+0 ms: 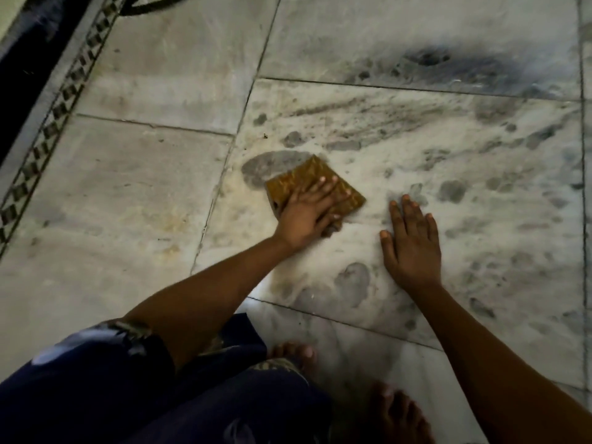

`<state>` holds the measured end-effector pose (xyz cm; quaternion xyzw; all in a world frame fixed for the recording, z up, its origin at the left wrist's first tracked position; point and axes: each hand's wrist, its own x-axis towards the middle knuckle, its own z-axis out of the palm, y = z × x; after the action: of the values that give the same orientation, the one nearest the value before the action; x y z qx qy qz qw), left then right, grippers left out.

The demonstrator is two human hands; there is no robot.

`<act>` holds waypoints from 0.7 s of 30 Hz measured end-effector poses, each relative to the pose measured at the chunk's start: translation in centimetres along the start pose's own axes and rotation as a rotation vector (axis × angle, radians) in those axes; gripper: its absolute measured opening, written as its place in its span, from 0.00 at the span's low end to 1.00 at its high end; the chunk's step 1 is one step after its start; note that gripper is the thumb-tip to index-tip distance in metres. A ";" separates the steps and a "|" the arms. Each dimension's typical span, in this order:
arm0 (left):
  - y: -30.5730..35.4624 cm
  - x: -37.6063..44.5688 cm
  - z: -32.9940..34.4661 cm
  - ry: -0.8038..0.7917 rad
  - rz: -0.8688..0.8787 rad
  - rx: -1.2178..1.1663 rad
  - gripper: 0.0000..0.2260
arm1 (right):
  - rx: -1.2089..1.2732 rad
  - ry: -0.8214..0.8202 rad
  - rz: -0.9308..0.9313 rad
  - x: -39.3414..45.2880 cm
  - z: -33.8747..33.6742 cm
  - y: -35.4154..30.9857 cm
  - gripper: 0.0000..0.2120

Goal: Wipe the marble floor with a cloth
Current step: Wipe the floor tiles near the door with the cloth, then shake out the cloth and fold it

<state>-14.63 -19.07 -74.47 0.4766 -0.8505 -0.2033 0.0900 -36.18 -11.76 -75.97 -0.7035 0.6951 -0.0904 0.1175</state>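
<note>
Down at the bottom, two bare feet and dark blue patterned clothing can be seen, so the floor is being cleaned from a low squat. A little further out, the right hand is laid flat on the marble floor, fingers straight and holding nothing; it seems to be used for leaning. Just beside it, the left hand is pressed down on a small folded yellow-brown cloth. The fingers are spread straight over the cloth, not curled round it, so the cloth is pushed, not gripped.

The wiping step looks to be under way. The cloth is lying on the slab with grey blotches, close to the seam between slabs, and part of a round grey patch is touched by it. Whether the grey marks are dirt or just the stone's own pattern cannot be told.

For the next move, the cloth should be kept flat and pushed firmly across the slab, with the weight held on the other hand.

Further away, a big dark smudge is seen on the far slab. Along the left, a patterned border strip is set into the floor, with something dark beyond it.
</note>
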 end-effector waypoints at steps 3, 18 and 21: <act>2.6 -4.0 1.2 -0.043 -0.009 -0.130 0.20 | 0.043 -0.010 0.015 0.2 -0.4 -0.1 0.30; 7.6 -4.3 -5.7 0.163 -0.853 -1.834 0.17 | 0.201 0.098 0.017 -0.7 -4.6 -1.8 0.32; 7.4 -3.4 -6.7 0.149 -0.886 -1.885 0.18 | 0.283 0.132 0.035 -0.7 -5.6 -2.2 0.33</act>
<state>-16.21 -14.48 -65.13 0.4940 -0.0885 -0.7696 0.3948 -35.72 -11.31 -69.91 -0.6602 0.6939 -0.2312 0.1710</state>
